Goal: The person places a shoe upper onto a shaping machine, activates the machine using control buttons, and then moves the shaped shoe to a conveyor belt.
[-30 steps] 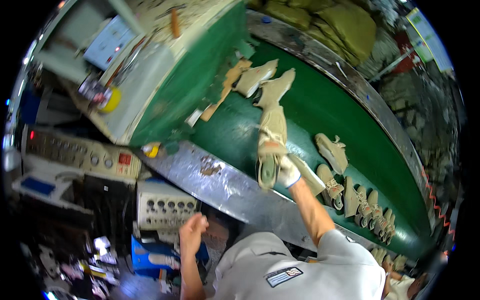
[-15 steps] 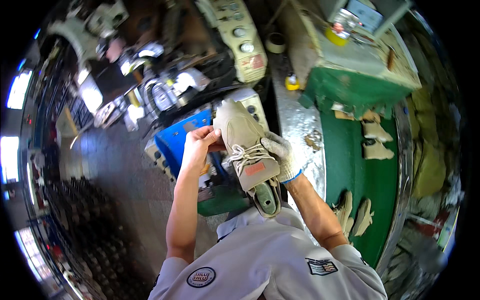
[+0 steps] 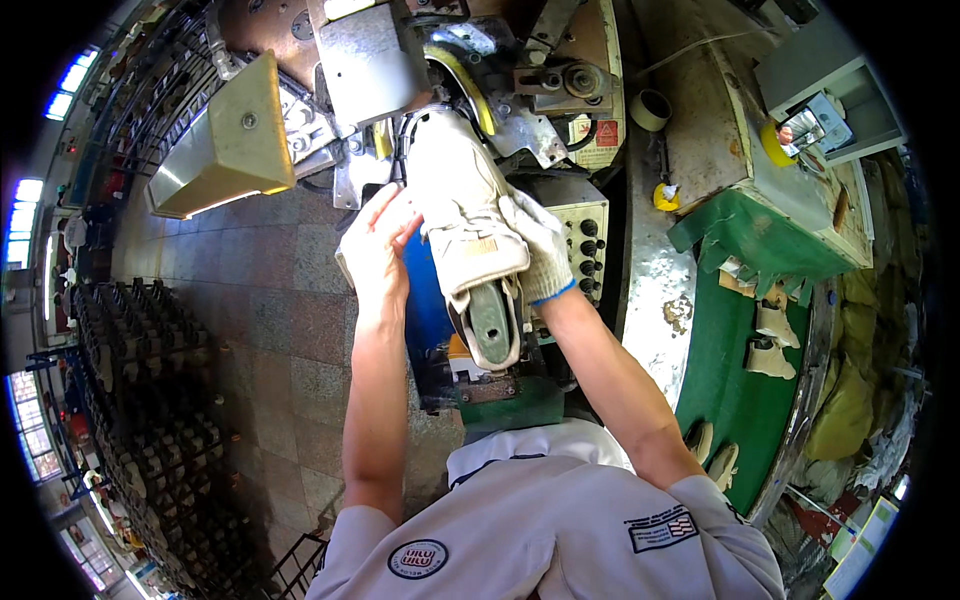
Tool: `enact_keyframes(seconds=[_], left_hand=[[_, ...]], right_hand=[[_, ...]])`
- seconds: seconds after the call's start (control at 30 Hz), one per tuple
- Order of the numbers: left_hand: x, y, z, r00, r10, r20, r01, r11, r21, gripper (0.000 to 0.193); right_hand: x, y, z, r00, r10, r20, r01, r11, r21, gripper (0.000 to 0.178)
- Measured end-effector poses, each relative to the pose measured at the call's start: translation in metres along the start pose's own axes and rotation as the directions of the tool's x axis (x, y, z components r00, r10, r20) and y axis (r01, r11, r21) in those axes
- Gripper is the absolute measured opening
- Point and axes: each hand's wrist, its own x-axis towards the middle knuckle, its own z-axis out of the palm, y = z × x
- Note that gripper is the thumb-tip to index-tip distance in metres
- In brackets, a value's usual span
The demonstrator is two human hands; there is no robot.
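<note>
A beige lace-up shoe upper (image 3: 462, 200) sits on a green shoe last (image 3: 490, 325), its toe pointing away from me into the machine's metal jaws (image 3: 455, 85). Gripping the right side of the upper is my right hand (image 3: 538, 240), in a pale knitted glove with a blue cuff edge. My bare left hand (image 3: 380, 245) is beside the left side of the upper, fingers stretched out and apart; whether the fingertips touch it I cannot tell. The shoe's toe end is partly hidden among the machine parts.
Green-topped shelving (image 3: 735, 390) at right carries several beige shoes. A box-like metal lamp hood (image 3: 225, 150) juts out at left. Knobs line a control panel (image 3: 585, 240) right of the shoe. Racks of dark shoe lasts (image 3: 150, 370) stand on the left floor.
The shoe has moved forward, its toe now at the machine's jaws. My left hand has loosened from its side, while my right hand keeps its grip. The view has shifted toward the machine.
</note>
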Motion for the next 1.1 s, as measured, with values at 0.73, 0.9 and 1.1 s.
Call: enact_keyframes(seconds=[0.73,0.9,1.1], left_hand=[[-0.009,-0.068,-0.021,0.947,-0.263,0.183,0.267,0.964,0.003,0.059],[-0.008,-0.075,-0.02,0.961,-0.219,0.167,0.218,0.976,0.021,0.057],[-0.016,-0.085,-0.034,0.989,-0.137,0.054,0.126,0.978,0.169,0.058]], right_hand=[[0.035,0.053,0.003,0.979,-0.026,-0.203,0.038,0.998,0.055,0.031],[0.035,0.055,-0.001,0.973,-0.045,-0.228,0.045,0.999,-0.003,0.032],[0.02,0.063,-0.02,0.928,-0.2,-0.315,0.117,0.958,-0.261,0.037]])
